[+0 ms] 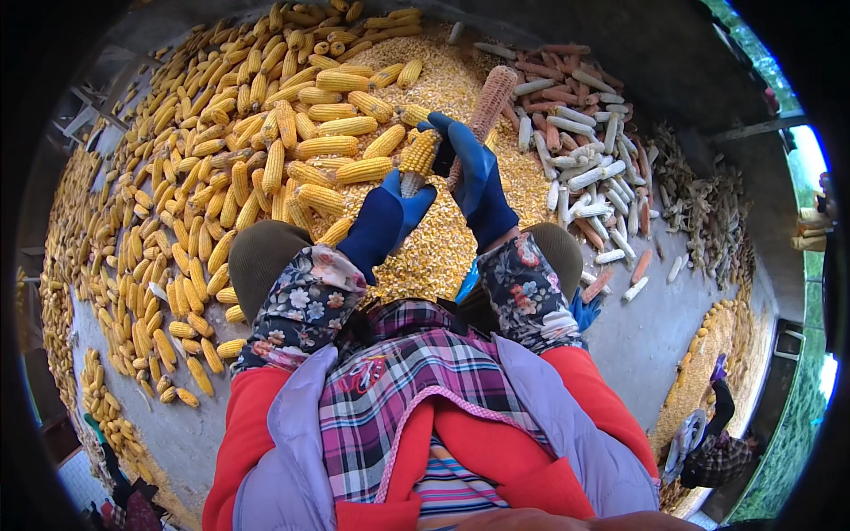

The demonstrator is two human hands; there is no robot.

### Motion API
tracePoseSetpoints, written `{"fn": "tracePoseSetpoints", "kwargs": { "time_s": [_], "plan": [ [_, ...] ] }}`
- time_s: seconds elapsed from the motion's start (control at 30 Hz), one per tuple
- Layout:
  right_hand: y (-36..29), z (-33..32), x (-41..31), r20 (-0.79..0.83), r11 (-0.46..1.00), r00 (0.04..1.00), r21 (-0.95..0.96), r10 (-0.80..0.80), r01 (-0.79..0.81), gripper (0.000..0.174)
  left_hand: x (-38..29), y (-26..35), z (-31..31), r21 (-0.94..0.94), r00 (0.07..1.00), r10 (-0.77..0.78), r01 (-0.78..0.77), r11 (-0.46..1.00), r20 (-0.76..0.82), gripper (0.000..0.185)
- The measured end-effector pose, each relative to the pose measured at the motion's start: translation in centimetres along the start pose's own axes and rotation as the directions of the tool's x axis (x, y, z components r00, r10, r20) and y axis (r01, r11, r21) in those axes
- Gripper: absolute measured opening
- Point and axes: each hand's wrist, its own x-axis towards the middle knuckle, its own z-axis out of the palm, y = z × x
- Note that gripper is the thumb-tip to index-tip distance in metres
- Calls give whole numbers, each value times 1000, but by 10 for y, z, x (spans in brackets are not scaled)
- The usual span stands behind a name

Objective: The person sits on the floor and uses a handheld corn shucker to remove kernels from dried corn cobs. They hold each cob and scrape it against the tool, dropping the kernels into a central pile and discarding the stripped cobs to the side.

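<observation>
My left hand (pixel 392 216), in a blue coated glove, grips the bare white lower end of a partly shelled corn cob (pixel 418 156); yellow kernels still cover its upper part. My right hand (pixel 473 176), gloved the same way, is closed around a stripped reddish cob (pixel 495 99) that slants up past its fingers. The two hands are close together, and the right fingers reach beside the top of the partly shelled cob. Beneath them spreads a heap of loose yellow kernels (pixel 438 252) between my knees.
Whole yellow ears (pixel 226 146) pile up on the left and far side. Stripped white and reddish cobs (pixel 591 152) lie to the right, near dry husks (pixel 704 192). A blue glove (pixel 584 310) rests on the concrete floor (pixel 617 345). Another person (pixel 717 458) is by a kernel heap at lower right.
</observation>
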Motion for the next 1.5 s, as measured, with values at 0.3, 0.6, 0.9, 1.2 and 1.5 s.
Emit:
{"fn": "tracePoseSetpoints", "kwargs": {
  "time_s": [0.3,0.6,0.9,1.2,1.5],
  "plan": [
    [37,13,2,-180,961,976,-267,-122,70,39,11,-45,39,421,995,83,-55,906,-48,55],
    [5,7,-1,37,824,958,-501,-284,263,38,-24,33,-30,-463,863,-28,298,835,504,34],
    [5,1,2,33,997,999,-78,24,-21,61,-2,-3,0,443,991,121,-86,893,-51,58],
    [31,5,8,-229,966,968,-253,-106,46,38,-1,-13,10,467,990,138,-139,873,37,48],
    [-8,13,-9,-56,986,995,-145,-85,76,40,-26,36,-23,-540,886,-7,289,791,464,36]
  ]
}}
